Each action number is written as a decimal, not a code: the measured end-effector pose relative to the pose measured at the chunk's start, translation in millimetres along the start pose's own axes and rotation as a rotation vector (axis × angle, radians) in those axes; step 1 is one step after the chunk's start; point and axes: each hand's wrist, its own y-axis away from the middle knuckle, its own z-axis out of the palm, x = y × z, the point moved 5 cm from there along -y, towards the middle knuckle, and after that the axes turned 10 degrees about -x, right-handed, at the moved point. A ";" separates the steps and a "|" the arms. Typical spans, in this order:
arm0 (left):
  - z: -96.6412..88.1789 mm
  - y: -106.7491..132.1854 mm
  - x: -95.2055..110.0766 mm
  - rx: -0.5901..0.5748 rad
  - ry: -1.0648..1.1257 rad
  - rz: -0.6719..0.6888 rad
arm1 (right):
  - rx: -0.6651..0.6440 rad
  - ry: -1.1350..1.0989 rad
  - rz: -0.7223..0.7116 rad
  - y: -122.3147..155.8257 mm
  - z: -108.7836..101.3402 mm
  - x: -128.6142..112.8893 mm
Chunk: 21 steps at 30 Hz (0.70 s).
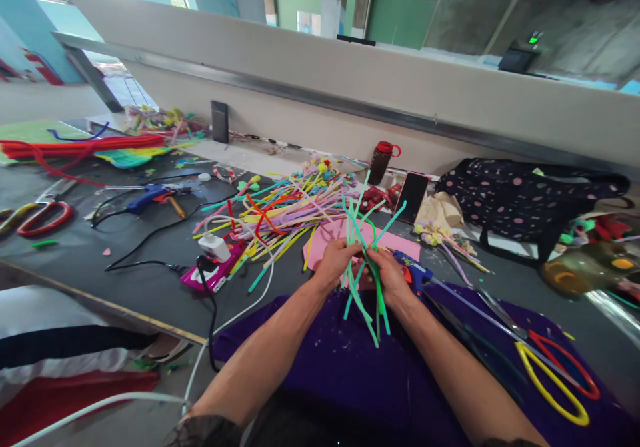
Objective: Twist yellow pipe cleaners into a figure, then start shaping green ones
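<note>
Both hands come together in front of me around a loose bunch of green pipe cleaners [356,230], light mint to bright green. My left hand [341,259] pinches the paler stems on the left. Brighter green stems are gripped by my right hand [389,272]. The stems cross between my hands, their ends spreading above and hanging below. Behind them lies a pink sheet [320,243]. A blue glue gun [414,273] rests just right of my right hand, partly hidden by it. Under my forearms is a dark purple cloth [320,347].
Many coloured pipe cleaners [285,217] are heaped behind left. A magenta power strip [213,270] trails cables. Large scissors [555,373] lie right, with another pair [45,217] far left near a second glue gun [150,197]. A phone [413,197], a bottle [381,161] and a dark bag [520,197] stand behind.
</note>
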 end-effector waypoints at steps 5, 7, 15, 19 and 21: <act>-13.2 -2.0 8.8 0.077 0.179 -0.054 | 0.092 0.105 -0.088 -0.7 -12.6 -8.0; -23.5 -3.9 14.2 0.108 0.224 -0.043 | 0.078 0.098 -0.080 -1.9 -14.8 -8.7; -32.6 -6.4 20.0 0.040 0.236 -0.054 | 0.005 0.034 -0.047 -1.7 -7.8 -8.8; -22.0 -4.7 13.6 -0.044 0.251 -0.108 | -0.003 0.032 -0.065 -0.7 -5.8 -10.2; -22.3 -3.8 15.9 -0.048 0.185 -0.087 | -0.010 0.033 -0.067 0.0 -5.0 -10.3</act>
